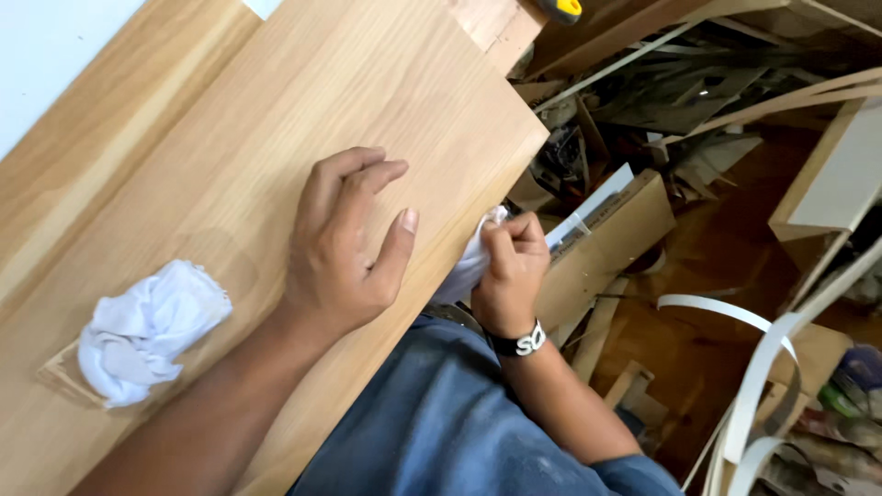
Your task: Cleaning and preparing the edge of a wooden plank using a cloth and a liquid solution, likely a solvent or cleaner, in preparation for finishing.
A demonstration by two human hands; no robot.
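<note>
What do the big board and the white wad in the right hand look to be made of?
The board looks like wood or wood veneer, matte, with long straight grain lines. The white wad pinched in the right hand at the board's edge seems soft cloth, creased and limp.

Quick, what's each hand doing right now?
Left hand: open, fingers spread flat on the wooden panel.
Right hand: closed, holding a white cloth against the panel's edge.

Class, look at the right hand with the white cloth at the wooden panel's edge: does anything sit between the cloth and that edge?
Nothing visible does. The right hand presses the white cloth straight against the edge of the light wooden panel; the left hand rests flat on top, clear of it.
</note>
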